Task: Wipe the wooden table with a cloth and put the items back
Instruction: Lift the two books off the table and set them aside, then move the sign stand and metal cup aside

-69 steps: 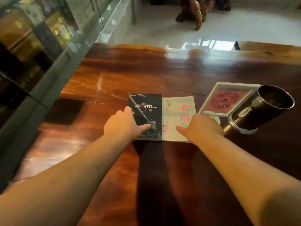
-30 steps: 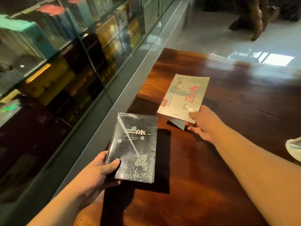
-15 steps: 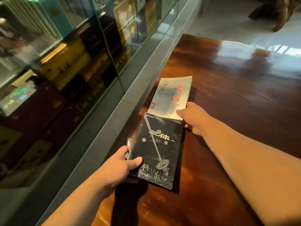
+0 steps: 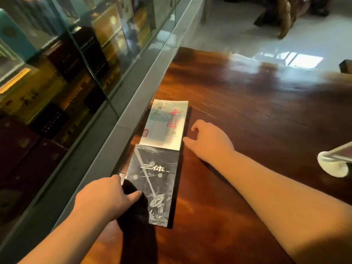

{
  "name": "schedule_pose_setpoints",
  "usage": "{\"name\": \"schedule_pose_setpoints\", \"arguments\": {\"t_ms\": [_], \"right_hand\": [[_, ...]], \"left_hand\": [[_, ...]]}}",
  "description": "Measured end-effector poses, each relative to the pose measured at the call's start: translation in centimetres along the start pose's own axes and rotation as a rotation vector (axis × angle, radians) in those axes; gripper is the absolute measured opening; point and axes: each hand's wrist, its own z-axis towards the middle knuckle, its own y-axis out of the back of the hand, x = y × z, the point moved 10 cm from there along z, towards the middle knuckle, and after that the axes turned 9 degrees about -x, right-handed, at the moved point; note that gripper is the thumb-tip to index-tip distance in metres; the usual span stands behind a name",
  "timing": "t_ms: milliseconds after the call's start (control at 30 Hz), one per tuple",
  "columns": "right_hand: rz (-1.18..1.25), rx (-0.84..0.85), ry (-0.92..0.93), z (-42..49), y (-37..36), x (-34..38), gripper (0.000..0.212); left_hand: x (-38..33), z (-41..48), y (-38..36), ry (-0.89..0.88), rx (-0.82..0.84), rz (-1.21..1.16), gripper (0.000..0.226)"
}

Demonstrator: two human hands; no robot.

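Two books lie end to end along the left edge of the dark wooden table [image 4: 247,111]. The nearer one is a black book [image 4: 154,178] with a white beam drawing. The farther one is a pale book [image 4: 165,124] with red characters. My left hand [image 4: 102,199] holds the black book's near-left corner, thumb on the cover. My right hand [image 4: 209,141] hovers just right of the pale book, fingers apart, holding nothing, one fingertip close to its near-right corner. No cloth is in view.
A glass-fronted cabinet [image 4: 76,63] full of boxes runs along the table's left side, with a grey ledge [image 4: 133,96] touching the books' edge. A white and clear object [image 4: 331,164] shows at the right edge. Pale tiled floor lies beyond the table.
Both books were carried from the table's middle to its left edge and laid down. My right hand has let go of the pale book and drawn back to the right.
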Motion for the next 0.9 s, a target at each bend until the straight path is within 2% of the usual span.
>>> {"name": "schedule_pose_setpoints", "arguments": {"t_ms": [167, 300, 433, 633, 800, 900], "right_hand": [[-0.170, -0.170, 0.142, -4.1, 11.3, -4.5, 0.083], [-0.277, -0.257, 0.129, -7.5, 19.6, -10.9, 0.094], [-0.317, -0.364, 0.102, -10.4, 26.6, -17.7, 0.097], [-0.327, -0.435, 0.001, -14.2, 33.6, -30.0, 0.100], [-0.379, -0.364, -0.141, -16.0, 34.8, -39.5, 0.104], [-0.397, -0.263, -0.215, -16.6, 33.4, -43.6, 0.100]], "left_hand": [[-11.5, -1.6, 10.9, -0.246, -0.372, -0.003, 0.091], [-24.2, -5.5, 18.6, -0.493, -0.525, -0.121, 0.099], [-36.4, -10.1, 22.9, -0.650, -0.563, -0.196, 0.098], [-51.4, -16.0, 23.6, -0.740, -0.606, -0.155, 0.098], [-59.7, -17.8, 21.1, -0.819, -0.529, -0.170, 0.095], [-62.5, -17.6, 19.3, -0.827, -0.500, -0.152, 0.088]]}}
